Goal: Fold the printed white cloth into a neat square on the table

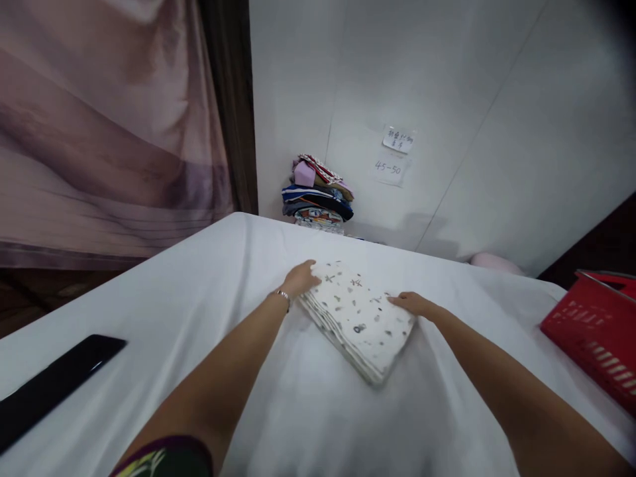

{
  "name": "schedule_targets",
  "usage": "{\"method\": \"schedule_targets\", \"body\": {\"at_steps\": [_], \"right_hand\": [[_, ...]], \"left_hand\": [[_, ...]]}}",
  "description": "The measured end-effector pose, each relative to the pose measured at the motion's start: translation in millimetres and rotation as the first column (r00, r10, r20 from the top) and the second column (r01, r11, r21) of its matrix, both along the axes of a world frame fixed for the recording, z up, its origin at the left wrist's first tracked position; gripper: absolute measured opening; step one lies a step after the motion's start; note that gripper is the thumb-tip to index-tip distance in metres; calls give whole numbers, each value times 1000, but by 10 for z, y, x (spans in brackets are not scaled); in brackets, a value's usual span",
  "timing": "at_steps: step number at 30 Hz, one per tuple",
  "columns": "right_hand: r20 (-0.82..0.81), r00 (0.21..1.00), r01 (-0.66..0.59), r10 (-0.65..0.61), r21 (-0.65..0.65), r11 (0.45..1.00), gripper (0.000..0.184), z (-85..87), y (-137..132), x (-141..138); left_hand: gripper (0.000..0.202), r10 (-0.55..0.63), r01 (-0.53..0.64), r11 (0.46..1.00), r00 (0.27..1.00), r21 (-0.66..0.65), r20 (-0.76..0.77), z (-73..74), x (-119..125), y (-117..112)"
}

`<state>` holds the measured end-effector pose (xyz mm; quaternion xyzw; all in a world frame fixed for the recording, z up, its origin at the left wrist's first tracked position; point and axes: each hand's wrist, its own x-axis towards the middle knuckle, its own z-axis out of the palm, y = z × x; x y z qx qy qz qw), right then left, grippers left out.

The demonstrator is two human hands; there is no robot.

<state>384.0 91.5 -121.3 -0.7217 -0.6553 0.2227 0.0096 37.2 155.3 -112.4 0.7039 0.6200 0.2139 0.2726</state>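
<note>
A folded white cloth (360,318) with small grey and brown prints lies over the middle of the white-covered table, its several layers showing along the near left edge. My left hand (301,279), with a metal band at the wrist, grips the cloth's left corner, thumb on top and the other fingers partly hidden. On the opposite side my right hand (411,303) pinches the right edge, its thumb above and its lower fingers out of sight beneath the fabric. One corner of the cloth points toward me.
A pile of folded clothes (318,195) rests at the table's far edge by the white wall (422,79). A red plastic basket (591,331) stands at the right. A black flat object (59,381) lies at the left. Handwritten paper notes (390,169) hang on the wall; a pink curtain (109,132) hangs left.
</note>
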Motion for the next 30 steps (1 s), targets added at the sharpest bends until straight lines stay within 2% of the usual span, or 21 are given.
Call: {"method": "schedule_targets", "body": {"at_steps": [2,4,8,11,14,16,19,23,26,30], "right_hand": [[-125,992,27,-32,-44,999,58,-18,-236,-48],[-209,976,63,-69,-36,997,54,-50,-445,-107],[-87,994,76,-71,65,995,47,-89,-629,-158],[-39,999,-29,38,209,977,44,-48,-590,-238],[-80,972,-173,220,385,907,53,33,-501,-517],[-100,929,-280,355,437,855,59,72,-429,-812],[-90,867,-408,490,436,802,61,56,-305,-1318],[-49,834,-503,550,343,793,63,-109,-203,-1871],[-5,792,-578,611,316,752,66,-229,-209,-2054],[-8,783,-596,622,276,754,66,-244,-210,-2055]], "left_hand": [[65,-5,5,999,1000,43,-13,25,25,184],[59,-1,2,998,1000,55,-20,-35,39,256],[48,57,-57,994,998,98,0,-208,-8,141],[46,101,-109,979,993,172,55,-215,-80,-41],[42,135,-158,968,982,195,129,-191,-143,-247],[39,194,-224,960,964,167,179,-227,-175,-381],[35,288,-320,943,924,94,252,-367,-193,-547],[30,313,-341,940,889,28,335,-540,-142,-676],[27,308,-343,939,877,34,369,-567,-79,-723],[25,305,-351,935,876,59,373,-558,-35,-753]]}}
